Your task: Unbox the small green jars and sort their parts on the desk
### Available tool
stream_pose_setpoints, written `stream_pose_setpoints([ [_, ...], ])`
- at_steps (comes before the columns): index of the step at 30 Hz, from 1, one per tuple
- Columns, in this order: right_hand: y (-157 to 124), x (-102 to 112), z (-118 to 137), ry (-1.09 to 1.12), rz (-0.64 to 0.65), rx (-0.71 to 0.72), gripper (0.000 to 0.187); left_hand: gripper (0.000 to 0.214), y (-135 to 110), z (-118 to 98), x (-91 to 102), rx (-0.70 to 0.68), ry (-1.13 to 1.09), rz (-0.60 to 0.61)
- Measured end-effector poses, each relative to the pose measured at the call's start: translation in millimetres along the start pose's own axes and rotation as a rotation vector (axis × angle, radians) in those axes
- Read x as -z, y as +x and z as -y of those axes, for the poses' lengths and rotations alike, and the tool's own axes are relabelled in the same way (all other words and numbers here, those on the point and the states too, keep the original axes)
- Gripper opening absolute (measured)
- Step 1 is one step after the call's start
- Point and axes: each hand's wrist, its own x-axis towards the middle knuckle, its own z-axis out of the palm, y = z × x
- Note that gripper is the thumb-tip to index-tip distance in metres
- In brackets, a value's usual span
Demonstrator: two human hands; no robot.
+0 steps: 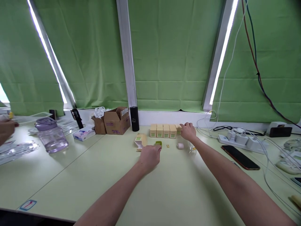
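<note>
A row of several small cream boxes with green labels [163, 131] stands on the pale green table [98, 175] near the window ledge. My right hand [188, 131] is closed on the rightmost box of that row. My left hand [150, 156] reaches forward with curled fingers toward a small green cap [159, 143]; what it holds, if anything, is hidden. One opened cream box [140, 141] lies tipped just left of that hand. A tiny yellow piece [167, 146], a small white roll [180, 146] and a clear piece [192, 148] lie between my hands.
A black cylinder [134, 119] and open cardboard boxes [117, 121] stand at the back. A clear purple jug [51, 135], tissue pack [84, 134] and another person's hand [6, 130] are at left. A phone [240, 157], power strip [240, 140] and cables lie at right.
</note>
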Motion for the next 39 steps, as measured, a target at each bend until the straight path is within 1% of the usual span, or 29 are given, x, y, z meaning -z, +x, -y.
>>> stream_pose_setpoints([
  [5,16,-9,0,-0.028,0.047,-0.005,0.070,0.023,-1,-8,1.5,-0.058,0.417,0.149],
  [6,18,-11,1,-0.031,0.058,-0.002,0.072,0.024,-1,-10,2.2,-0.064,0.479,0.175],
  [8,20,-15,2,-0.033,0.080,0.009,0.069,0.025,-2,-12,3.5,-0.069,0.554,0.209],
  [11,22,-17,1,-0.028,0.094,0.035,0.056,0.026,-2,-14,4.5,-0.067,0.596,0.222],
  [17,18,-10,-1,0.022,0.103,0.073,0.043,0.031,-2,-16,3.9,-0.077,0.607,0.214],
  [20,11,1,-5,0.060,0.077,0.044,0.037,0.032,-3,-16,3.4,-0.085,0.605,0.210],
  [25,-6,30,-12,0.149,-0.042,-0.060,0.040,0.034,-3,-15,2.7,-0.089,0.581,0.181],
  [27,-16,43,-11,0.206,-0.104,-0.088,0.043,0.032,-3,-15,2.4,-0.096,0.566,0.165],
  [28,-23,49,-8,0.302,-0.158,-0.100,0.045,0.032,-3,-14,2.3,-0.101,0.557,0.154],
  [29,-31,55,-5,0.399,-0.203,-0.085,0.047,0.031,-3,-14,2.2,-0.105,0.546,0.141],
  [31,-53,64,4,0.567,-0.242,-0.025,0.049,0.030,-2,-11,2.4,-0.110,0.523,0.112],
  [33,-80,68,16,0.706,-0.223,0.050,0.050,0.028,-1,-9,2.6,-0.100,0.496,0.080],
  [35,-109,67,28,0.807,-0.178,0.112,0.051,0.026,1,-8,2.5,-0.082,0.460,0.051],
  [39,-158,49,45,0.954,-0.042,0.165,0.052,0.027,3,-8,-0.9,-0.070,0.362,0.032],
])
